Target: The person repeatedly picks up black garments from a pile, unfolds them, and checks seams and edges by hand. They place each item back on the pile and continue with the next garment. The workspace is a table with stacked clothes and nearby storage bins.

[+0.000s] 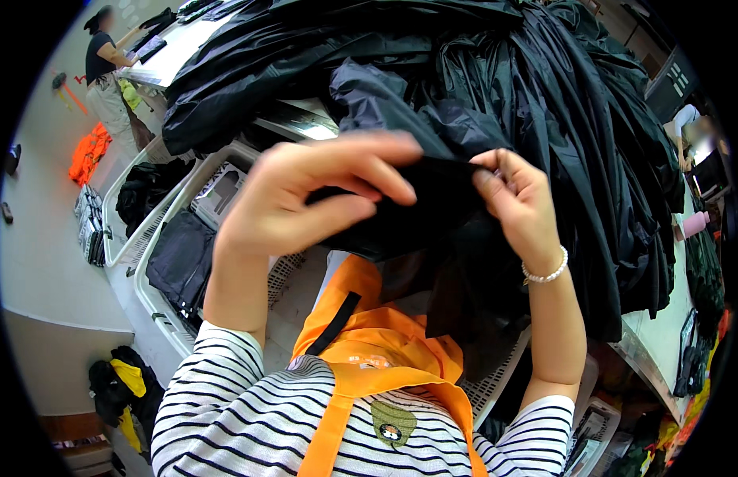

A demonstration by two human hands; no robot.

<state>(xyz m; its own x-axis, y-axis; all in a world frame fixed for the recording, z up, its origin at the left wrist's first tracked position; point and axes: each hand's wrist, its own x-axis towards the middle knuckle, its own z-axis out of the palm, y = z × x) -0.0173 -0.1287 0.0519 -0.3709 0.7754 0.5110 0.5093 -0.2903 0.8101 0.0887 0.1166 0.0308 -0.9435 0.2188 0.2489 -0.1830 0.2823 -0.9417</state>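
Pale floor [43, 238], white table [659, 338], plastic crates [158, 262].

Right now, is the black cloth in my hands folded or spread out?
Folded: both hands, left hand and right hand, pinch the black cloth bunched in doubled layers.

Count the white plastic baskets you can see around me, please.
4, possibly more hidden: two side by side at the left, one outer, one nearer; one under the black garment; one at lower right.
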